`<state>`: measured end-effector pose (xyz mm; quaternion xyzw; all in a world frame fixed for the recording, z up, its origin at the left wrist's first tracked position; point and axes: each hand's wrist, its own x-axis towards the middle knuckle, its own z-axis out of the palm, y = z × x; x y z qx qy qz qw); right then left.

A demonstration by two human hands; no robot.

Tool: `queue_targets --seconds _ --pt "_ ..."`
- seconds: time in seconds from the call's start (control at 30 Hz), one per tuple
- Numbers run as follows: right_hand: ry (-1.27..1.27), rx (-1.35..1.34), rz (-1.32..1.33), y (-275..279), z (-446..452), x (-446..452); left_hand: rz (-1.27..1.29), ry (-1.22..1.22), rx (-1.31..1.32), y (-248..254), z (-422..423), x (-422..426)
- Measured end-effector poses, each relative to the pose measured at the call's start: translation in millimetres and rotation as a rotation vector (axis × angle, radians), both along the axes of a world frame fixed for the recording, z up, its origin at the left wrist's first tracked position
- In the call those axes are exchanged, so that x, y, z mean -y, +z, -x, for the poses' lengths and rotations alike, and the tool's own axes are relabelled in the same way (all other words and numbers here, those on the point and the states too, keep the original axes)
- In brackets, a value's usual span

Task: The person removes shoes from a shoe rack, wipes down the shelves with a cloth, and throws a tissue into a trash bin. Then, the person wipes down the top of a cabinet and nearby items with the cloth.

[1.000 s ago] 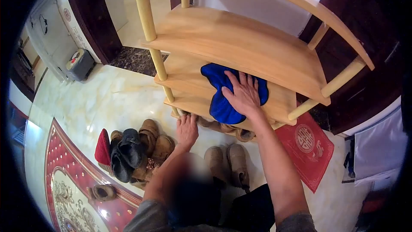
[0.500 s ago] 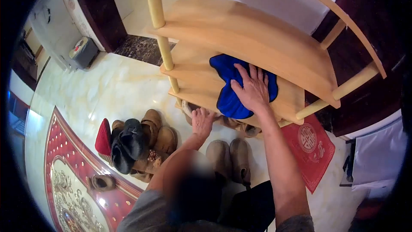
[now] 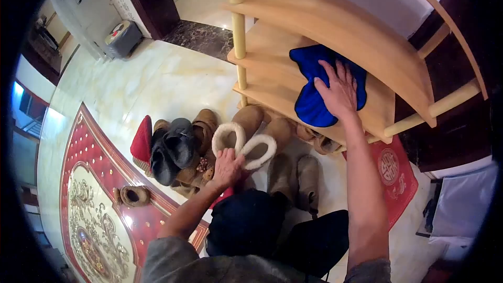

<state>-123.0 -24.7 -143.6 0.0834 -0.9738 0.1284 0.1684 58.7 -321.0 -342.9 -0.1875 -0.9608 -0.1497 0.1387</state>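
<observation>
A pair of brown slippers with white fleecy rims (image 3: 249, 139) is beside the wooden rack's lower left end. My left hand (image 3: 229, 167) has its fingers closed on the slippers' rims, where the two meet. On a middle shelf of the rack (image 3: 270, 47) a blue cloth (image 3: 314, 105) lies spread out. My right hand (image 3: 339, 86) rests flat on that cloth with the fingers apart. Below the rack, more brown shoes (image 3: 325, 144) show in part.
Several shoes, among them a black pair (image 3: 173, 152), and a red item (image 3: 141, 144) stand left of my left hand. Brown boots (image 3: 306, 181) stand before the rack. A patterned red rug (image 3: 97, 149) lies left, a red mat (image 3: 390, 170) right.
My left hand has drawn the fleece-rimmed slippers out from under the rack towards me. My right hand stays on the blue cloth. The view has shifted, so the rack appears further right and higher.
</observation>
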Motion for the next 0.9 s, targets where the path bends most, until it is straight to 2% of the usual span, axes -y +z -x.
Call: queue_targets --seconds 0.17,0.33,0.37,0.4,0.43,0.5,0.57,0.6,0.63,0.7,0.73,0.77,0.8,0.83,0.9 --pt "-0.01 0.028 0.007 1 0 2 -0.019 0.051 -0.065 94 -4 44" --pt "-0.024 0.05 -0.003 -2 1 0 0.155 0.411 -0.185 198 -46 99" --pt "-0.024 0.061 -0.009 3 -1 2 0.121 0.521 -0.095 208 -55 107" --pt "-0.021 0.059 -0.017 3 -2 1 0.142 0.513 -0.082 214 -62 120" --pt "-0.016 0.052 -0.022 2 0 0 0.256 0.557 -0.077 204 -66 137" --pt "0.032 0.091 0.0 6 0 -6 0.343 0.751 0.271 184 -74 158" --pt "0.084 0.165 0.02 18 -2 -14 0.514 0.678 -0.148 174 -64 142" --pt "0.13 0.164 0.04 19 -1 -19 0.443 0.616 -0.191 169 -56 128" --pt "0.115 0.147 0.026 16 -5 -20 0.296 0.523 -0.179 172 -44 104" --pt "0.093 0.097 0.0 11 -3 -15 0.002 0.187 0.05 165 -17 46" --pt "0.095 0.04 0.019 6 -4 -14 0.016 0.0 0.227 145 0 16" --pt "0.071 0.074 -0.006 11 -7 -12 -0.078 -0.335 0.267 114 17 -10" --pt "0.065 0.064 0.009 12 -9 -11 -0.076 -0.49 0.268 97 29 -51" --pt "0.061 0.056 0.023 12 -10 -10 -0.017 -0.604 0.174 56 42 -84" --pt "0.066 0.022 0.005 8 -9 -12 0.28 -0.611 0.342 59 66 -144"
